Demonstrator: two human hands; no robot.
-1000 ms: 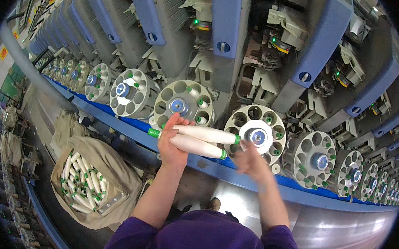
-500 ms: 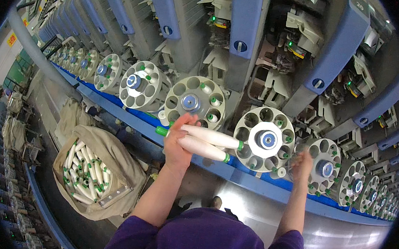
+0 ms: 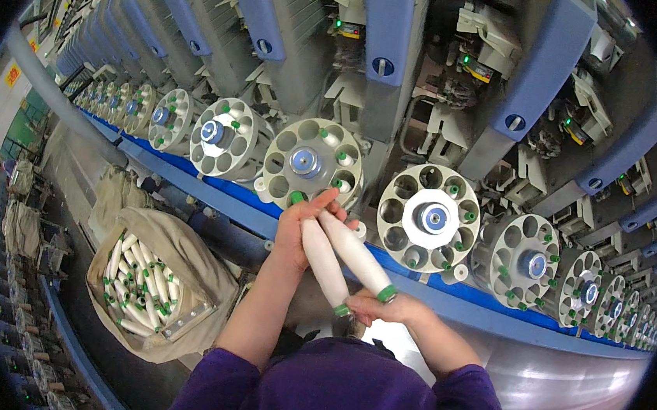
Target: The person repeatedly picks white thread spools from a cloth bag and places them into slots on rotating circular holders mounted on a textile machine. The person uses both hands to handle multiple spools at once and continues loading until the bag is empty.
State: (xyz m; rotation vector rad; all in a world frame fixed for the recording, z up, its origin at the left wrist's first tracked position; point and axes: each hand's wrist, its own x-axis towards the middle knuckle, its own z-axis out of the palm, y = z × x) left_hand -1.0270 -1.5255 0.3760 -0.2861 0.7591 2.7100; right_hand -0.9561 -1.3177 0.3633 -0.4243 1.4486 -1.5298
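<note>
A: Where do the two white bobbins lie relative to the hands?

B: The left hand [image 3: 299,230] is closed around the upper ends of both. The nearer bobbin [image 3: 325,263] and the farther bobbin [image 3: 357,256] lie side by side, touching, and slant down to the right toward the right hand [image 3: 382,309].

A: How does the right hand stand?

B: It sits at their lower, green-tipped ends, fingers curled under them; whether it grips or only touches cannot be told.

A: Where is the pair relative to the machine?

B: In front of the blue rail [image 3: 477,296], below and between two round magazines with holes: the left wheel [image 3: 312,164], just above the left hand's fingertips, and the right wheel [image 3: 429,218], just beside the farther bobbin.

A: What lies to the person's left?

B: A cloth sack [image 3: 183,259] holding many white bobbins, well apart from both hands.
</note>
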